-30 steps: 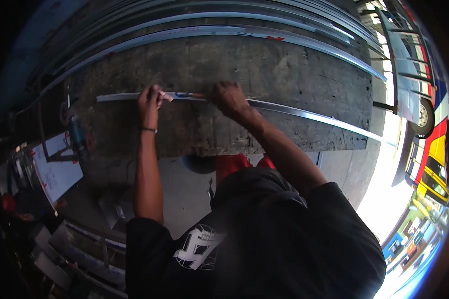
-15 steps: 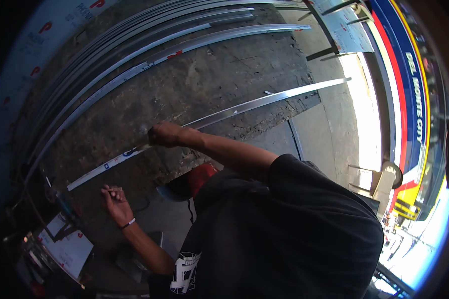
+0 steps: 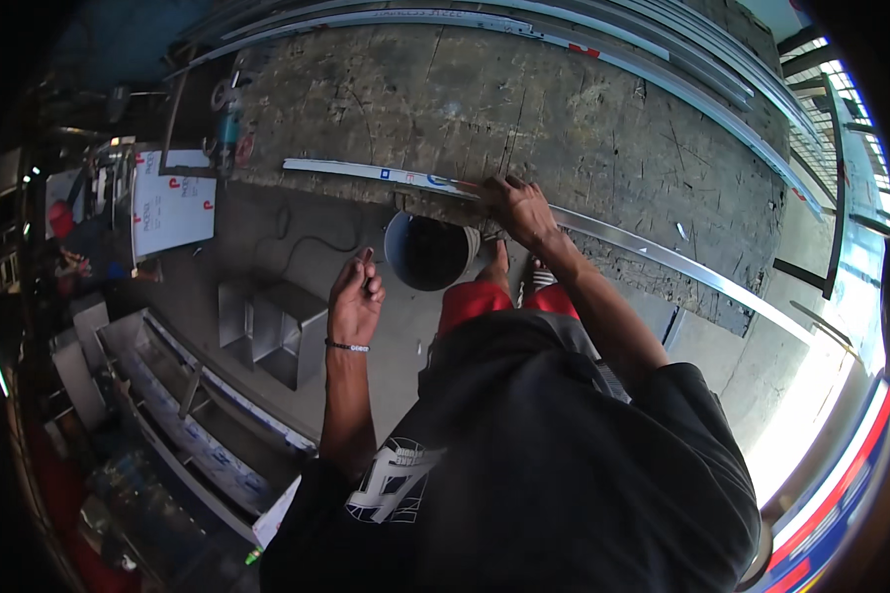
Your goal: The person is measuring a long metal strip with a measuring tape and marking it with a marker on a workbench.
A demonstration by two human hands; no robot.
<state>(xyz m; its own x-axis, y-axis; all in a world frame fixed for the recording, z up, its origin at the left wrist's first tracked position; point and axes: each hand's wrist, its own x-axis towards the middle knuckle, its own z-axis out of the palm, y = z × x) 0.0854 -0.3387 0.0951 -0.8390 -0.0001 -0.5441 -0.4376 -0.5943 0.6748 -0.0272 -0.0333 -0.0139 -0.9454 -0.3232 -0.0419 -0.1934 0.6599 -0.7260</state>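
Note:
A long, thin metal strip (image 3: 663,255), partly covered in printed protective film at its left part, lies along the near edge of a worn, dark workbench (image 3: 386,94). My right hand (image 3: 524,210) is closed over the strip around its middle, with the fingertips partly hidden. Off the bench, below the strip's left end, my left hand (image 3: 356,299) hangs in the air with its fingers curled in. Whatever it may hold is too small to make out. A wristband (image 3: 347,346) circles that wrist.
More long metal profiles (image 3: 653,64) line the bench's far side. Beneath the near edge stands a round bucket (image 3: 427,252), beside my feet. A metal box frame (image 3: 272,331) and a long metal trough (image 3: 193,415) sit on the left. A teal power tool (image 3: 229,133) rests by the bench's left end.
The view has swung, bringing the bucket and the floor at left into sight. My right hand stays on the strip, while my left hand remains raised and apart from it.

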